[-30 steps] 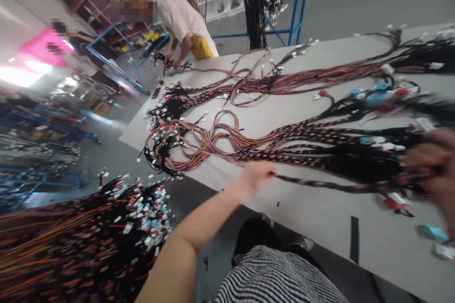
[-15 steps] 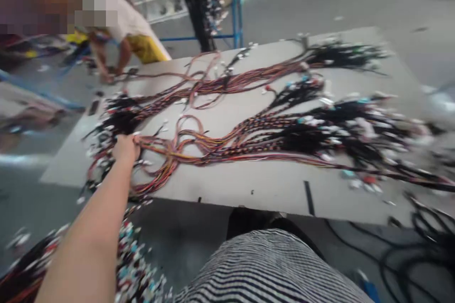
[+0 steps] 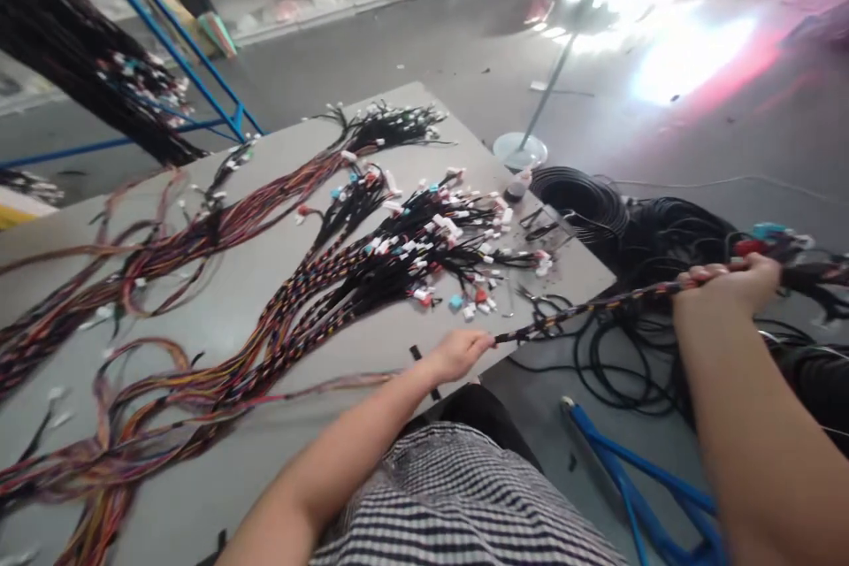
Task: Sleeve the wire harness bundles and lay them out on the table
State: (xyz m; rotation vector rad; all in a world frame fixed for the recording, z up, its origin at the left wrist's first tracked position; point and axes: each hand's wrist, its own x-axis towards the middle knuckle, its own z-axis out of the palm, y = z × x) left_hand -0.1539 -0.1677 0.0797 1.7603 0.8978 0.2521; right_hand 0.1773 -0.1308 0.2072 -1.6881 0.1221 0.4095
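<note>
My left hand (image 3: 459, 354) is closed around a wire harness (image 3: 590, 308) over the table's front edge. Farther right, past the table corner, my right hand (image 3: 733, 281) grips the same harness. The stretch between them runs nearly straight, dark with orange and yellow wires showing through spiral taping. Beyond my right hand, red, blue and white connectors (image 3: 769, 234) hang from it. Leftward, its loose wires (image 3: 345, 382) trail over the table. Other harnesses (image 3: 292, 305) lie beside it, their white connectors (image 3: 444, 230) bunched toward the right end.
Scissors (image 3: 540, 302) lie at the corner of the grey table (image 3: 351, 442). Coiled black cable (image 3: 584, 199) and a blue metal frame (image 3: 637, 469) are on the floor at right. A stand with a round white base (image 3: 521, 150) is behind. A blue rack (image 3: 165, 35) holds hanging black harnesses.
The view has swung right. My left hand has left the bundle at the table's left end and now holds the harness near the right corner. My right hand has come into view, gripping it.
</note>
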